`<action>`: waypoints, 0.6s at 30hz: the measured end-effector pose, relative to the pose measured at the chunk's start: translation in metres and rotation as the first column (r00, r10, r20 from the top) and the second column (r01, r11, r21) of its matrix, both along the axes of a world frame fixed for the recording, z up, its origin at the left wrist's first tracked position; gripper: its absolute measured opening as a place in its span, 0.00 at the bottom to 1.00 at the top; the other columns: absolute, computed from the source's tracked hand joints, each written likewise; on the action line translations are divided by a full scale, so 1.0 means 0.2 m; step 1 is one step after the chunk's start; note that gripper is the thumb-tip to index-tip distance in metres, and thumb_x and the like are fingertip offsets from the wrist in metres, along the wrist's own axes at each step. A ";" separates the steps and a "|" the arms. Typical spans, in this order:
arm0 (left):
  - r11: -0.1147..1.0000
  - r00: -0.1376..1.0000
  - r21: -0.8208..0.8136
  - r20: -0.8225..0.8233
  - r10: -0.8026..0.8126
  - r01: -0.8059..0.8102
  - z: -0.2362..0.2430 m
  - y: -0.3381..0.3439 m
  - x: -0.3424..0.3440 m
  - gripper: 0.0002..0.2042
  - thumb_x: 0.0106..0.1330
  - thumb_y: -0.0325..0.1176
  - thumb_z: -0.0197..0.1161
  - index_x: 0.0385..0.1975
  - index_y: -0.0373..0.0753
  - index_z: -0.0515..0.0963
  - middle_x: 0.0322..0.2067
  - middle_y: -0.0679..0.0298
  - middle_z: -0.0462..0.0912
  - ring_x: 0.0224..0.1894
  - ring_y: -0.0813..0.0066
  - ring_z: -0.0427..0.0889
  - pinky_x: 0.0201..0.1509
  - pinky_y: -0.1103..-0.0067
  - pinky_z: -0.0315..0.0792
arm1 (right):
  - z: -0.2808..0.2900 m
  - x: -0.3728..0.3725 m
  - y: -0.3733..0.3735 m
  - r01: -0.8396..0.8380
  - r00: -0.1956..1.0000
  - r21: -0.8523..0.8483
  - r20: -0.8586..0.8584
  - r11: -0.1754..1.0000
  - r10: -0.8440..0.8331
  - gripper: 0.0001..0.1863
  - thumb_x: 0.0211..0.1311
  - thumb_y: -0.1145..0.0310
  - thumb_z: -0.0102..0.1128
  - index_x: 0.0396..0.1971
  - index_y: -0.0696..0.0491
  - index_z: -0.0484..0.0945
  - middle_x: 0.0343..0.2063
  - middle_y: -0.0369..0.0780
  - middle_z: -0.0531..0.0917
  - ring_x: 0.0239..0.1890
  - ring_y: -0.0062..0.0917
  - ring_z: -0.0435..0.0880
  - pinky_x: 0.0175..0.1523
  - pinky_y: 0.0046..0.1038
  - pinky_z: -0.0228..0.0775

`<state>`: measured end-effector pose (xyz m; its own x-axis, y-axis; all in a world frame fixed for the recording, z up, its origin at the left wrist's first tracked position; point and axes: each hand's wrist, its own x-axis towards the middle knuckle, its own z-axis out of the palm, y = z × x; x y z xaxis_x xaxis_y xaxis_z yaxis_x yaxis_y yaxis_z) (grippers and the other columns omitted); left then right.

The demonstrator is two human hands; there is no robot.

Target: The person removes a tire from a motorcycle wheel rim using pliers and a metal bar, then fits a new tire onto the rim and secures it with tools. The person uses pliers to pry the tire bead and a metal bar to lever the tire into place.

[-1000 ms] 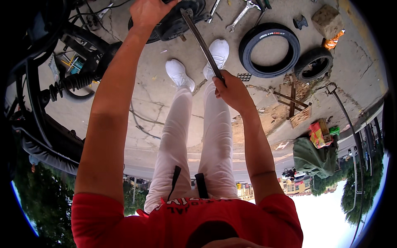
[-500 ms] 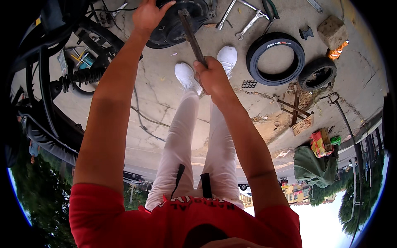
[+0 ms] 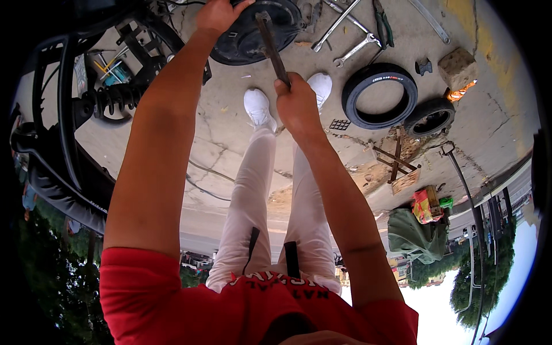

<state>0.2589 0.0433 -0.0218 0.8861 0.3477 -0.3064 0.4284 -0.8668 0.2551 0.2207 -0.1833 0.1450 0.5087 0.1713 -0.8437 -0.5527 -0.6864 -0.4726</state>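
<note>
A round black wheel lies on the ground at the top of the head view, in front of my white shoes. My left hand rests at its left rim, thumb stretched over the edge; the other fingers are hidden, so its grip cannot be told. My right hand is closed round the near end of a worn, brownish metal bar. The bar slants away over the wheel, its blunt far end above the wheel's middle. Whether that end touches the wheel is unclear.
A black vehicle frame with a coil spring stands at left. To the right lie a wrench, pliers, a large tyre, a smaller tyre and a stone block. Farther down sits a green cloth bundle.
The whole view has shifted slightly, bringing more of the wheel and the tools into sight. Both hands keep their places, the right one still holding the metal bar over the wheel.
</note>
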 end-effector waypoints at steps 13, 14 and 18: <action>0.992 0.996 -0.108 0.055 0.075 -0.069 -0.02 0.03 -0.01 0.31 0.59 0.63 0.58 0.36 0.35 0.78 0.33 0.48 0.82 0.38 0.47 0.81 0.43 0.62 0.75 | -0.02 -0.09 0.01 -0.045 0.995 -0.081 0.082 0.996 0.052 0.14 0.66 0.66 0.52 0.46 0.58 0.74 0.28 0.52 0.81 0.33 0.47 0.80 0.40 0.40 0.70; 0.996 0.997 -0.074 0.059 0.051 -0.046 -0.02 0.03 -0.01 0.31 0.59 0.63 0.57 0.36 0.34 0.78 0.32 0.47 0.82 0.37 0.47 0.81 0.42 0.62 0.75 | -0.02 -0.10 0.01 -0.057 0.994 -0.084 0.090 0.995 0.065 0.14 0.66 0.66 0.51 0.46 0.58 0.73 0.29 0.54 0.82 0.34 0.50 0.80 0.39 0.44 0.70; 1.000 0.999 -0.013 0.039 -0.024 0.024 -0.03 0.03 -0.01 0.33 0.60 0.64 0.55 0.35 0.31 0.76 0.29 0.44 0.82 0.34 0.46 0.82 0.38 0.61 0.76 | -0.02 -0.09 0.00 -0.085 0.990 -0.084 0.108 0.993 0.094 0.15 0.66 0.66 0.50 0.48 0.57 0.72 0.28 0.56 0.81 0.35 0.54 0.80 0.39 0.48 0.70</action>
<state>0.2573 0.0486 -0.0286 0.9055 0.3221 -0.2764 0.3970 -0.8730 0.2832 0.2030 -0.1824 0.1406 0.5857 0.1553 -0.7955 -0.4343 -0.7685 -0.4698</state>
